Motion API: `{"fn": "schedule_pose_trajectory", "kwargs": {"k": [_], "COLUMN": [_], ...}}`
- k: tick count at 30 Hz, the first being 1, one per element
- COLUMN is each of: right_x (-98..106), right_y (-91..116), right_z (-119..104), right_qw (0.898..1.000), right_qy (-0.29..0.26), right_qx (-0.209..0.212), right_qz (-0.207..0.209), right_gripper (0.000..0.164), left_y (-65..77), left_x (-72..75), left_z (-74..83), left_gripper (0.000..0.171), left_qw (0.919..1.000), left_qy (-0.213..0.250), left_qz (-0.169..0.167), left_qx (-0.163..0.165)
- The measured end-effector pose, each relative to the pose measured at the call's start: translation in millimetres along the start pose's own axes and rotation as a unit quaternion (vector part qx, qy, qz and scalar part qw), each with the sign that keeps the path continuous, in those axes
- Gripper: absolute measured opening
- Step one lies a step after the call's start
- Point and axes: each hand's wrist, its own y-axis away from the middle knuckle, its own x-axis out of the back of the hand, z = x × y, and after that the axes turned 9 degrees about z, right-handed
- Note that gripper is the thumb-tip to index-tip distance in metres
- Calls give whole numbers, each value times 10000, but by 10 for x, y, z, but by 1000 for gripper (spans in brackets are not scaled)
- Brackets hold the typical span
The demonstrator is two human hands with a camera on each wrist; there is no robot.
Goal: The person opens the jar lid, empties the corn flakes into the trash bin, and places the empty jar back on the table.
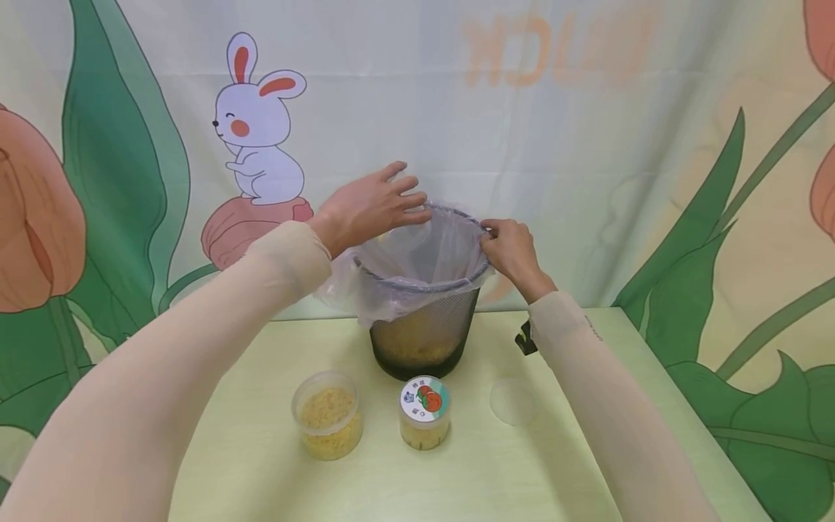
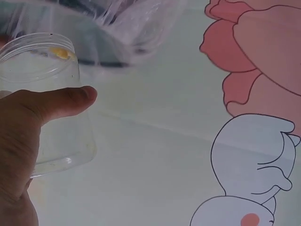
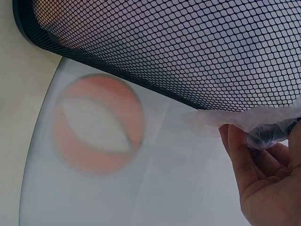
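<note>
My left hand (image 1: 372,206) grips a clear plastic jar (image 2: 66,136) over the mouth of a black mesh wastebasket (image 1: 424,341). The jar is tipped, with a bit of yellow stuff (image 2: 60,52) near its rim. A thin translucent plastic bag (image 1: 391,308) lines the wastebasket and hangs over its rim, bunching at the left. At the basket's right side, my right hand (image 1: 512,250) pinches the rim through the bag's edge, which also shows in the right wrist view. Yellowish matter shows through the mesh low in the basket.
In front of the basket stand a lidless clear tub (image 1: 329,428) of yellow crumbs and a small jar with a tomato-picture lid (image 1: 424,400). A clear round lid (image 1: 514,401) lies to their right. A black object (image 1: 525,339) sits by the right sleeve. A printed curtain (image 1: 391,94) hangs behind.
</note>
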Motion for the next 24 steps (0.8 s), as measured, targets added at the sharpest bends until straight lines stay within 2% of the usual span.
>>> {"fn": "schedule_pose_trajectory", "kwargs": {"k": [4,6,11,17,24], "right_x": [-2,0,-17,-12,5], "right_y": [-13,-12,1,-7,2], "right_z": [-10,-10,11,1,-5], "right_qw": [10000,10000,10000,10000,10000], "right_qy": [8,-2,-53,-47,-46], "right_qx": [14,-2,-53,-11,-44], "right_qz": [-24,-46,-63,-37,-73], "right_gripper": [46,46,46,46,46], "left_y": [35,31,11,34,62], "left_x": [42,52,5,-14,-9], "left_z": [-102,-99,33,25,3], "left_gripper": [79,80,84,82,83], "left_qw": [9993,9995,9999,9998,9981], "left_qy": [118,94,-72,-115,341], "left_qz": [216,165,-108,-84,106], "left_qx": [299,249,-66,106,493]}}
